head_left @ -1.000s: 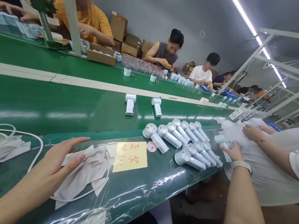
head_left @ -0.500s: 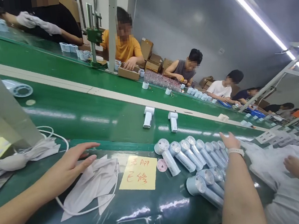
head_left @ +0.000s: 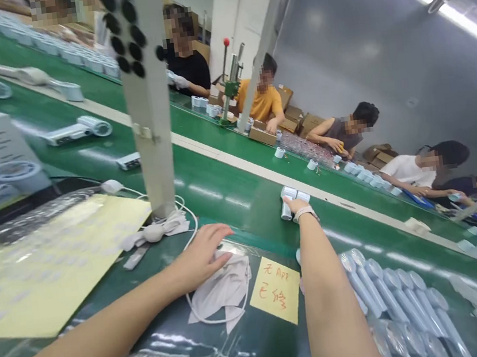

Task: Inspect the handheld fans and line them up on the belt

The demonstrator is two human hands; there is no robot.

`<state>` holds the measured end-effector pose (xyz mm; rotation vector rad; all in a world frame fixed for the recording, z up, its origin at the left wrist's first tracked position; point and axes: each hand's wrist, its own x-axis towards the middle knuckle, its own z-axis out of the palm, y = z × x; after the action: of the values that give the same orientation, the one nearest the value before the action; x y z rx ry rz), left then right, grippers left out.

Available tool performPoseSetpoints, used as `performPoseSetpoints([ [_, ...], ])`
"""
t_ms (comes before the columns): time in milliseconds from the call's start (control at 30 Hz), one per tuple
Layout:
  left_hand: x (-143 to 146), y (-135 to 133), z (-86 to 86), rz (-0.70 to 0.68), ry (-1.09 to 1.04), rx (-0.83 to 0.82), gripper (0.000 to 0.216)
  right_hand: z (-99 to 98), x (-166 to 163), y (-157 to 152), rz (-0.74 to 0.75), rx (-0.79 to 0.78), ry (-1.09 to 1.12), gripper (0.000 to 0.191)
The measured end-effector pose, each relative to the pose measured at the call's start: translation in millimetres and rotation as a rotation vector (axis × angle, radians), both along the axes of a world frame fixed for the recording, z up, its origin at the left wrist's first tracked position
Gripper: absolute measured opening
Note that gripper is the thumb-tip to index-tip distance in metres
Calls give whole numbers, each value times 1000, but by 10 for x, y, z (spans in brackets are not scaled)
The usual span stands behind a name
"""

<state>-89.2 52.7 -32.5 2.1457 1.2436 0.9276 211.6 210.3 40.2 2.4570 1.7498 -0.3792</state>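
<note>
My left hand (head_left: 204, 253) lies flat and open on a grey-white cloth (head_left: 226, 290) looped by a white cable, on the plastic-covered bench edge. My right arm stretches forward over the green conveyor belt (head_left: 223, 192). My right hand (head_left: 296, 203), with a white watch at the wrist, rests on two white handheld devices (head_left: 285, 203) lying on the belt; its fingers are hidden behind the hand. A yellow note (head_left: 277, 298) with red writing lies between my arms. Several pale blue handheld fans (head_left: 392, 298) lie in rows to the right of my right arm.
A grey post (head_left: 151, 125) stands on the bench ahead of my left hand, white cables (head_left: 181, 208) at its foot. A large yellow sheet (head_left: 36, 267) under plastic lies left. More white devices (head_left: 78, 130) ride the belt. Several people (head_left: 266, 102) work along the far side.
The view has swung left. My right hand moved from the rows of fans forward onto the two white devices on the belt. My left hand stayed flat on the cloth.
</note>
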Motion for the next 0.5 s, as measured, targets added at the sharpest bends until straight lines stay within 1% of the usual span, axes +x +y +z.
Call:
performPoseSetpoints([
  [100, 22, -16, 53, -17, -60, -26, 42, 73, -526, -45, 98, 21, -36, 37],
  [167, 47, -20, 85, -13, -157, -89, 38, 143, -845, -172, 206, 47, -26, 33],
  [200, 61, -15, 100, 0, -239, -145, 36, 179, -992, -267, 271, 64, -7, 30],
  [233, 76, -8, 115, 22, -359, -218, 34, 213, -1127, -385, 340, 82, 19, 29],
  [300, 106, 10, 147, 64, -717, -392, 38, 267, -1361, -682, 468, 125, 82, 31],
  [400, 128, 12, 201, 17, -1310, -628, 45, 299, -1589, -1201, 596, 206, 164, 36],
  [433, 126, 3, 219, -13, -1447, -681, 45, 299, -1625, -1363, 624, 251, 196, 40],
  [500, 111, -24, 248, -67, -1601, -760, 47, 288, -1624, -1628, 671, 344, 296, 48],
])
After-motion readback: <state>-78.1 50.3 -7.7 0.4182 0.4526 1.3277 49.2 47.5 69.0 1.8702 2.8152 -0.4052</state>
